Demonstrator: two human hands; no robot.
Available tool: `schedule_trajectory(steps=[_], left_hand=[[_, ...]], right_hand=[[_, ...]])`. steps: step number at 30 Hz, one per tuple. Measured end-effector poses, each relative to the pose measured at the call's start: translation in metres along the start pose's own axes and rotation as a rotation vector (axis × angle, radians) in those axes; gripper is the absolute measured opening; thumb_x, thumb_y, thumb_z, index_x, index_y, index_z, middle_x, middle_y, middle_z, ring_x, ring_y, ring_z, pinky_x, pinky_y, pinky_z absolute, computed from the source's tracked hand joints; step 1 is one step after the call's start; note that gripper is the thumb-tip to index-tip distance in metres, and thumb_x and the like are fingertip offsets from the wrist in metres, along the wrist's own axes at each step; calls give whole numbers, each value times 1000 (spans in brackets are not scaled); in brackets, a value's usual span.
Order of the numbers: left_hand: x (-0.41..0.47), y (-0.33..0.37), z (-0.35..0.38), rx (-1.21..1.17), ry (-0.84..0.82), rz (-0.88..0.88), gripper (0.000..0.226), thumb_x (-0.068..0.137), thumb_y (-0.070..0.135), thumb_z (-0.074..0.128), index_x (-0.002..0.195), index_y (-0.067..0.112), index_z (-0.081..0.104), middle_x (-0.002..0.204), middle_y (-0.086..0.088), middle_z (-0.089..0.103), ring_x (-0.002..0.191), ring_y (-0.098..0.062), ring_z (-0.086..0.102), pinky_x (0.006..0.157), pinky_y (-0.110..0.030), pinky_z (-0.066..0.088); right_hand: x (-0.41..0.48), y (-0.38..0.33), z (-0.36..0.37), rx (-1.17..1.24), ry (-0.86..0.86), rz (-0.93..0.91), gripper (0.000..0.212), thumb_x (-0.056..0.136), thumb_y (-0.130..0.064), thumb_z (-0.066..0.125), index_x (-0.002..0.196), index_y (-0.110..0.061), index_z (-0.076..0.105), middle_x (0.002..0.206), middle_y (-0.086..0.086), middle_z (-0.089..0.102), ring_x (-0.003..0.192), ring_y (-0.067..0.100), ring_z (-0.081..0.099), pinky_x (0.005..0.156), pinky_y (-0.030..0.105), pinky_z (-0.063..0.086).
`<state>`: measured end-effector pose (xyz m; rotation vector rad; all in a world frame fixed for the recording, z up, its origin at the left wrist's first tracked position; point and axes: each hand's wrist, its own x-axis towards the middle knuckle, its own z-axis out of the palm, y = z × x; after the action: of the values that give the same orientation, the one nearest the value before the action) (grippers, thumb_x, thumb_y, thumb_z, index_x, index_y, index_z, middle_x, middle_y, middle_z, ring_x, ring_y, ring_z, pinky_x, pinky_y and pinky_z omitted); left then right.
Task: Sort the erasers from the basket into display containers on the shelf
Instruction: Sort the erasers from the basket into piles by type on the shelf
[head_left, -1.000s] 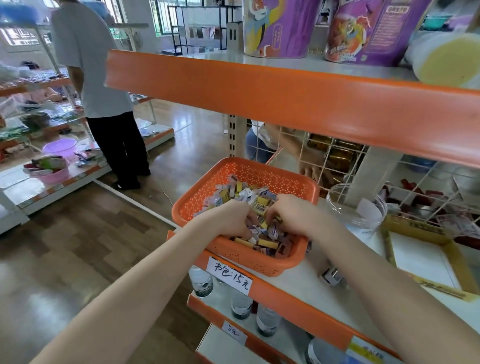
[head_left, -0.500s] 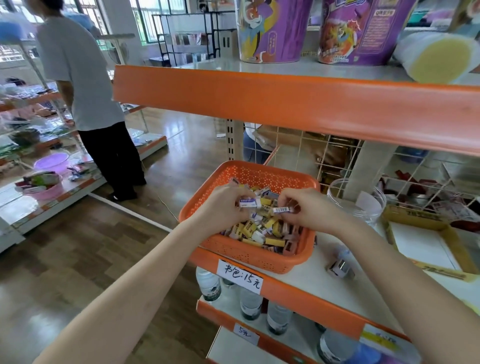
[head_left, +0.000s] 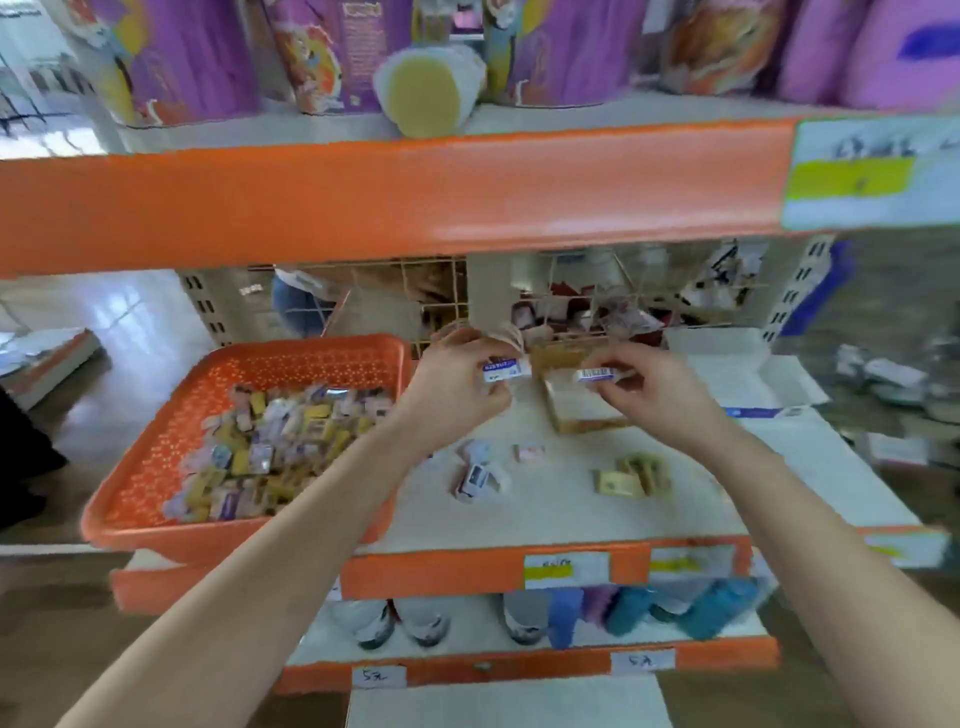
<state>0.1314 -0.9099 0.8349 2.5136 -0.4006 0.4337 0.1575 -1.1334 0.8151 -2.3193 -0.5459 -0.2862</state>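
Left hand (head_left: 457, 387) and right hand (head_left: 652, 387) each pinch a white eraser (head_left: 506, 370); placing likely means lowering both into the cardboard box (head_left: 587, 425), three o'clock from the basket (head_left: 171, 441).

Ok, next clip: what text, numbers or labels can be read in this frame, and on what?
"5元": handwritten left tag on the lowest shelf edge.
"5元": right tag on the same edge.
Too blurred to read: top-shelf label, middle-shelf label, purple tubs, and the wrapper print on the first eraser in the left hand and the second eraser in the right hand.
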Motion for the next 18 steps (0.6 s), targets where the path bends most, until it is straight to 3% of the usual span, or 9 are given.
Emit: schedule_trajectory(steps=[3,5,8,12,18], left_hand=[[15,33,40,-76,-109,58,36,75,7,68,110,13,69,103,0,66,89,-10,56,74,-6,32],[22,53,66,-102,-196,129,34,75,8,69,109,11,68,103,-3,66,92,-15,58,80,-15,38],[30,78,100,-94,-289,172,35,76,12,69,110,15,68,97,2,58,92,-15,56,80,-22,39],[43,103,135,-60,-389,188,37,80,16,66,117,20,65,102,7,54,90,-8,51,77,-16,35],[53,116,173,-32,-452,142,32,82,22,65,114,23,65,113,1,61,82,-8,49,75,-22,40]], right_hand=[[-30,42,-32,-71,57,96,15,82,-5,68,96,-12,69,89,-1,64,78,11,59,77,17,48],[-49,64,-51,-90,86,173,16,81,-7,69,96,-14,69,92,0,64,82,16,59,79,26,48],[-76,88,-74,-152,130,266,16,82,-8,69,96,-15,71,93,2,65,79,15,55,73,22,40],[-102,111,-92,-218,207,339,19,79,-3,69,96,-13,72,86,0,61,71,16,53,68,20,36],[-113,131,-103,-267,90,442,20,84,-10,65,103,-11,69,95,6,64,76,14,54,66,15,32]])
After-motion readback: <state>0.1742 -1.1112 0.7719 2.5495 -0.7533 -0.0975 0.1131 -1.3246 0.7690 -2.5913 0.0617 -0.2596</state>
